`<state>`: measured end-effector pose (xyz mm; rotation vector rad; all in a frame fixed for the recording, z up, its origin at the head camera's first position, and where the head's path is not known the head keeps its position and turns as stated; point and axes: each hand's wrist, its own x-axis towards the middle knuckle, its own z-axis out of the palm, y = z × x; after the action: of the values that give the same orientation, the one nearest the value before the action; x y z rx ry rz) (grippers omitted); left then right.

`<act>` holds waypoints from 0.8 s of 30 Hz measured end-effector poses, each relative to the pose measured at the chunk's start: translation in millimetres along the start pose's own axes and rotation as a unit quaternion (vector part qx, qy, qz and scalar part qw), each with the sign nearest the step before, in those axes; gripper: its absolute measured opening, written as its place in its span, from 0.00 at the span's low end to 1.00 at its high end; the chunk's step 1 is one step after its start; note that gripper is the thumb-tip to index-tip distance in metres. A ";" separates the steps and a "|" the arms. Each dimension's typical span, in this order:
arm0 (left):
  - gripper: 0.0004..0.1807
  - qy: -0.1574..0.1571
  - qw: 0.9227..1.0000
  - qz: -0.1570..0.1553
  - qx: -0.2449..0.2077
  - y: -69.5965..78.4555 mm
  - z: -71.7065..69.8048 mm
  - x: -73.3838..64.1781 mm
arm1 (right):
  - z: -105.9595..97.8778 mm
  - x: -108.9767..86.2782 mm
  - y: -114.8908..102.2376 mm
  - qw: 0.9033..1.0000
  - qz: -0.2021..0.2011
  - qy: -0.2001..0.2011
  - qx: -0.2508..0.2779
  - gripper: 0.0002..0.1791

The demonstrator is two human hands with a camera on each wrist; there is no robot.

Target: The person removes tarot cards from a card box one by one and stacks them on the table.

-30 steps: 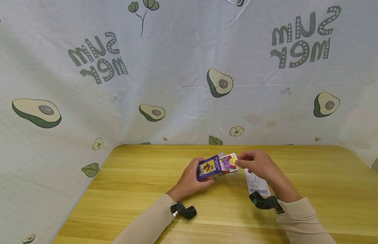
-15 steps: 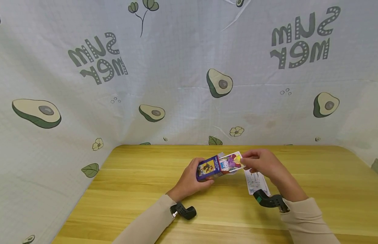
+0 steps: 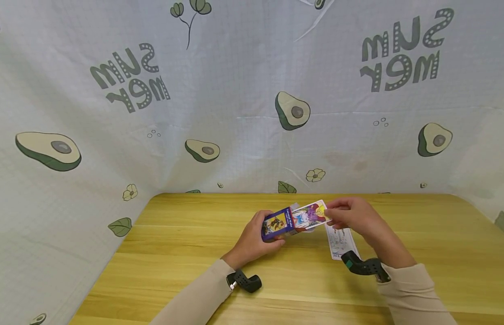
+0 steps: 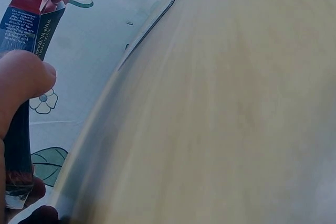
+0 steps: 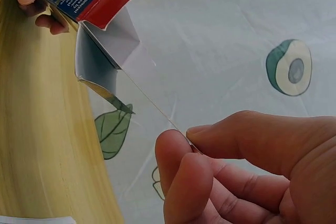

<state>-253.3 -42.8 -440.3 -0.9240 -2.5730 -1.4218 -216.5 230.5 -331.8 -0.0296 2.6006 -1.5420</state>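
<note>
My left hand (image 3: 255, 241) grips a blue tarot card box (image 3: 275, 224), tilted up above the table, its open end facing right. A colourful tarot card (image 3: 308, 215) sticks well out of that end. My right hand (image 3: 355, 217) pinches the card's outer edge between thumb and fingertips. Seen edge-on in the right wrist view, the card (image 5: 152, 102) is a thin line running from the box's open flaps (image 5: 113, 38) to my fingers. The left wrist view shows my left thumb (image 4: 26, 77) pressed across the printed side of the box.
Another card (image 3: 341, 244), with a pale line drawing, lies on the wooden table (image 3: 195, 253) under my right wrist, partly covered by it. A white cloth (image 3: 244, 135) printed with avocados hangs behind the table's far edge. Each wrist carries a black camera mount (image 3: 249, 282).
My right hand has moved slightly to the right and up, drawing the card farther out of the box. My left hand and the box have stayed in place.
</note>
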 end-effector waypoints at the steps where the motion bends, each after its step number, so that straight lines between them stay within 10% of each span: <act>1: 0.40 0.000 1.000 0.000 0.000 0.0 0.0 0.1 | -1.1 0.0 0.1 1.000 0.000 0.000 0.003 0.22; 24: 0.40 0.006 1.000 0.007 -0.013 -0.2 0.2 -0.1 | -22.0 -2.0 6.1 1.000 0.012 0.005 0.011 0.25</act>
<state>-253.2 -42.8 -440.6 -0.9339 -2.5400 -1.4571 -216.7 252.8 -326.5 0.0107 2.5826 -1.5663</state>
